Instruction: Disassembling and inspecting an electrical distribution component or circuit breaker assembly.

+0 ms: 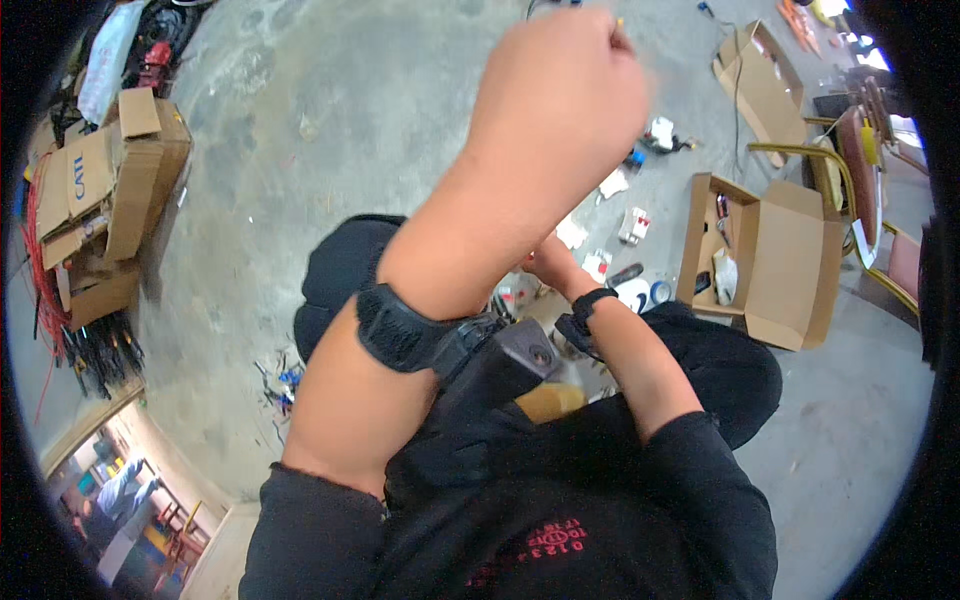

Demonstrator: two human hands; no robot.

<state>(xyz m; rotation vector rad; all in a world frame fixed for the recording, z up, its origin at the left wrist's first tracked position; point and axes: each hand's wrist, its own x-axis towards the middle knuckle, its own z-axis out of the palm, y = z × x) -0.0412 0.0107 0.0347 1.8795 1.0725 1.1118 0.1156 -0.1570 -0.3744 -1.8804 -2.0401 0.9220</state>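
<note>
On your left: brown cardboard boxes (85, 185) standing on grey concrete floor (250, 120), flaps gaping. Red cable bundle (40, 270) trailing along boxes' outer side; black cables (105, 350) bunching below. White plastic bag (108, 65) lying beyond boxes, red object (157, 60) sitting beside it. Doorway (130, 510) opening lower left, cluttered room showing through. On your right: gold-framed chair (853, 150) standing near rim of your view, flat open carton (770, 90) lying beyond, dark cable (739, 75) running over it. Orange items (797, 22) lying at upper right.

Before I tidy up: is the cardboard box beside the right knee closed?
No, the cardboard box lies open, its lid folded back and a white item showing inside.
</note>
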